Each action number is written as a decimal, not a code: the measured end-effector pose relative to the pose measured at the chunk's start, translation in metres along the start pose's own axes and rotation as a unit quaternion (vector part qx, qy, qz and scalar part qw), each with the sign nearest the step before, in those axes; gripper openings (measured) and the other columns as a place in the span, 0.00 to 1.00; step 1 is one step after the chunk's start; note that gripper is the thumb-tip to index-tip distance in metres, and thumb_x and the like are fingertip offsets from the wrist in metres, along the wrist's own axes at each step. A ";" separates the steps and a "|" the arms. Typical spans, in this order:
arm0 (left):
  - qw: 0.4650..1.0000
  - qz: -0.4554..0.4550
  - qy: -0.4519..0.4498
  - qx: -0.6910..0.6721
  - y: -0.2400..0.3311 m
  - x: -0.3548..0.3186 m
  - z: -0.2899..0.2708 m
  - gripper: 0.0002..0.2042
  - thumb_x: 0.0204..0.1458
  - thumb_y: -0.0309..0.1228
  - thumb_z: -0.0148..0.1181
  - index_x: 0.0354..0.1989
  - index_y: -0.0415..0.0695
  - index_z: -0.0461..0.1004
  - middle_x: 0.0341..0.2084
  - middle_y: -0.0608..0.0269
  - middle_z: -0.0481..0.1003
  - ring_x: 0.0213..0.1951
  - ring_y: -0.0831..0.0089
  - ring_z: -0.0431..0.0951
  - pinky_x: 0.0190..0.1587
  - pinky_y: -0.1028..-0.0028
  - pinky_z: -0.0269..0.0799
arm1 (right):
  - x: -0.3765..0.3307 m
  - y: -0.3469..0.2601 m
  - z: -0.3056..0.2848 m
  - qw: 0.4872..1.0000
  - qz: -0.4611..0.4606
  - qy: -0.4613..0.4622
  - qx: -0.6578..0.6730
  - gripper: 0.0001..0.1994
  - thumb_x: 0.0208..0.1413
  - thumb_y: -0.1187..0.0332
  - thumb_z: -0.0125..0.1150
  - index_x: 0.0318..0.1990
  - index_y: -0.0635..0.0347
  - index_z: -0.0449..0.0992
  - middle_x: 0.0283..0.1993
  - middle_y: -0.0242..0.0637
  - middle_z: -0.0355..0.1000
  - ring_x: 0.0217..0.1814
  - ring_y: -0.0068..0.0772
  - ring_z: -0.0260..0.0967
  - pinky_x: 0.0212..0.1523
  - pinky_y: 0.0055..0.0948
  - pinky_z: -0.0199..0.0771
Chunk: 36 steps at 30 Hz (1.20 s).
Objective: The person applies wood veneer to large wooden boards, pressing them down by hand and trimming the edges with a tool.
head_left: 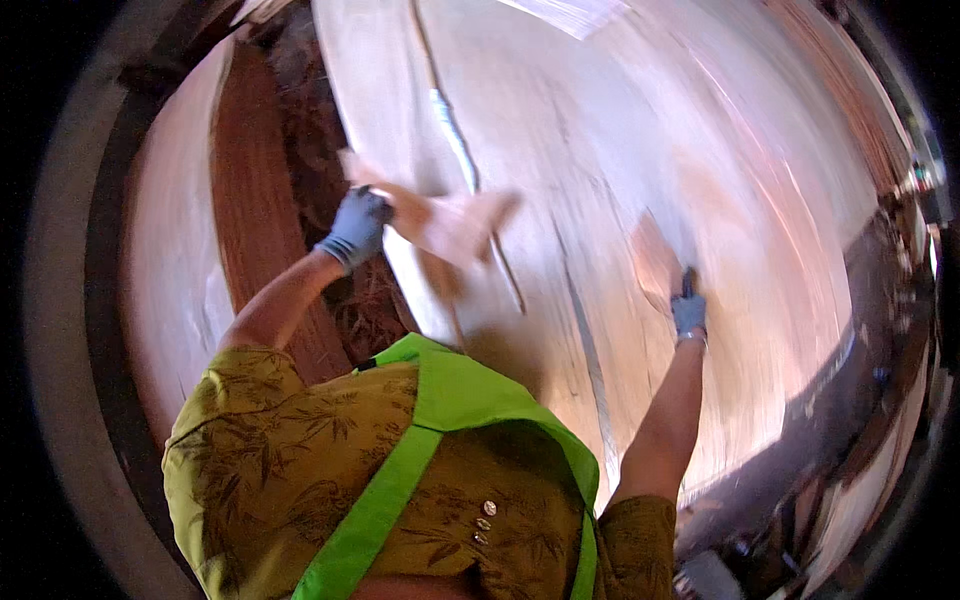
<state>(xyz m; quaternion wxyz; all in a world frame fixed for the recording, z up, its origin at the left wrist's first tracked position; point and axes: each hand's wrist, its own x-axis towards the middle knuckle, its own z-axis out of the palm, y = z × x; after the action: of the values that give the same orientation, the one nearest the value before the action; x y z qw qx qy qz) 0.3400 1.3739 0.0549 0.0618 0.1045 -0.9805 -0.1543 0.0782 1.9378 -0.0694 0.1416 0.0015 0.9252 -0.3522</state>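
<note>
My left hand (359,222), in a grey-blue glove with dark fingertips, grips one end of a torn strip of wood veneer (440,222). The strip hangs above a broad pale veneer sheet (520,110) and is smeared by motion. On the right, my right hand (689,308), gloved alike, is low over the same sheet. A small pointed piece of veneer (655,265) lies against its thumb side, seemingly pinched there; one finger points forward. Beneath the left strip runs a long thin stick (458,145) with a pale wrapped section, partly hidden by the strip.
A dark gap with wood scraps (345,230) runs along the sheet's left edge. Beyond it stand a reddish-brown board (255,170) and another pale sheet (178,230). Long dark splits (585,330) cross the main sheet. Debris (770,560) lies at the lower right.
</note>
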 end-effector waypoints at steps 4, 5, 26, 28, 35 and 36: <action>0.953 -0.168 0.001 0.252 -0.089 -0.028 -0.053 0.06 0.48 0.28 0.49 0.27 0.40 0.73 0.23 0.53 0.73 0.29 0.63 0.74 0.33 0.66 0.70 | 0.006 0.019 0.010 0.974 -0.098 0.021 -0.205 0.28 0.51 0.72 0.50 0.61 0.56 0.54 0.57 0.48 0.60 0.57 0.34 0.62 0.44 0.29 0.69; 0.964 -0.225 0.035 0.139 -0.087 -0.026 -0.053 0.06 0.48 0.28 0.51 0.28 0.40 0.73 0.22 0.52 0.73 0.30 0.64 0.74 0.33 0.66 0.70 | 0.005 0.022 0.011 0.955 -0.167 0.035 -0.241 0.29 0.51 0.71 0.50 0.62 0.53 0.53 0.57 0.48 0.61 0.55 0.35 0.64 0.43 0.30 0.69; 0.873 0.432 -0.118 0.194 -0.075 0.156 0.030 0.06 0.48 0.32 0.50 0.23 0.48 0.70 0.26 0.65 0.70 0.29 0.65 0.71 0.38 0.64 0.66 | -0.117 -0.194 0.086 0.954 -0.119 0.251 -0.111 0.10 0.45 0.72 0.53 0.36 0.67 0.67 0.30 0.48 0.69 0.31 0.49 0.67 0.31 0.40 0.66; 0.898 0.372 -0.182 0.149 -0.105 0.165 0.015 0.04 0.48 0.33 0.52 0.27 0.49 0.70 0.25 0.64 0.70 0.30 0.65 0.72 0.34 0.66 0.66 | -0.122 -0.229 0.135 0.964 -0.098 0.224 -0.108 0.07 0.47 0.72 0.53 0.34 0.66 0.68 0.28 0.46 0.67 0.29 0.48 0.65 0.31 0.38 0.66; 0.893 0.368 -0.240 -0.103 -0.123 0.279 0.035 0.17 0.43 0.43 0.57 0.37 0.44 0.73 0.36 0.55 0.73 0.39 0.57 0.73 0.40 0.61 0.69 | -0.083 -0.323 0.226 0.950 0.044 0.247 -0.188 0.06 0.50 0.69 0.50 0.30 0.61 0.71 0.29 0.45 0.68 0.37 0.45 0.68 0.31 0.41 0.68; 0.910 0.372 -0.158 -0.098 -0.118 0.318 0.048 0.15 0.44 0.41 0.57 0.37 0.44 0.73 0.35 0.55 0.73 0.38 0.57 0.73 0.40 0.60 0.69 | -0.068 -0.327 0.235 0.963 0.074 0.257 -0.025 0.06 0.51 0.68 0.51 0.30 0.61 0.71 0.30 0.45 0.68 0.37 0.45 0.68 0.31 0.41 0.68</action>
<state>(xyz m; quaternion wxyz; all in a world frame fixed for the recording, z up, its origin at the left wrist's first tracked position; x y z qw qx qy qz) 0.0461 1.2070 0.0003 -0.0311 -0.3000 -0.9253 -0.2299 0.1714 1.5454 -0.0054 -0.0755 0.1565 0.9362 -0.3054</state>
